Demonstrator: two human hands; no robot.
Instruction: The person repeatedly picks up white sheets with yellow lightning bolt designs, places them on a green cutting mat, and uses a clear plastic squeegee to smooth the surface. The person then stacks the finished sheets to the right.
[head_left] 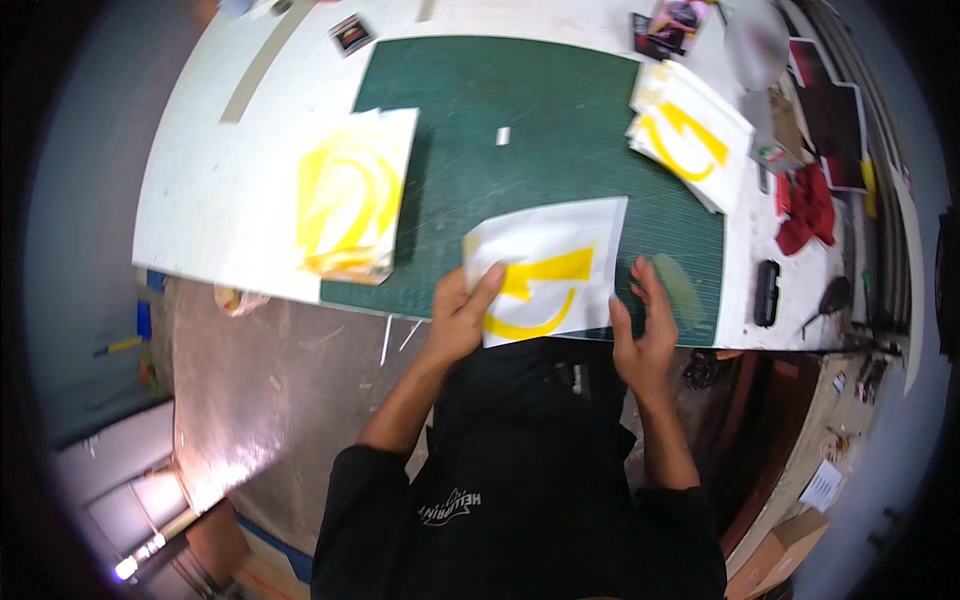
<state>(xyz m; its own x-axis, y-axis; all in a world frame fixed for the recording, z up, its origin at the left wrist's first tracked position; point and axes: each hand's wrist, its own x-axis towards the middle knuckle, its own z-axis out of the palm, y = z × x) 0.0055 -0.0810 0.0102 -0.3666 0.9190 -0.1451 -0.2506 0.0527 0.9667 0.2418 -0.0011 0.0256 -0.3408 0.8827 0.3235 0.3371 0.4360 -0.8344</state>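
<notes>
A white sheet printed with a yellow arrow-like shape and a curved stroke (545, 232) is held above the table's near edge. My left hand (462, 315) pinches its left side, thumb on top. Beside the sheet's right edge, my right hand (648, 325) has thumb and fingers apart and grips nothing. Under the sheet lies a green cutting mat (500, 85). To the left, a thick pile of similar yellow-printed sheets (350, 200) overlaps the mat's edge. Another, fanned pile of printed sheets (690, 135) lies at the far right of the mat.
A small white scrap (503, 136) is on the mat. Along the table's right side are a red cloth (807, 210), a black case (767, 293) and a box (778, 130). A small dark card (352, 35) lies at the back left. Thin white strips (386, 340) lie on the floor.
</notes>
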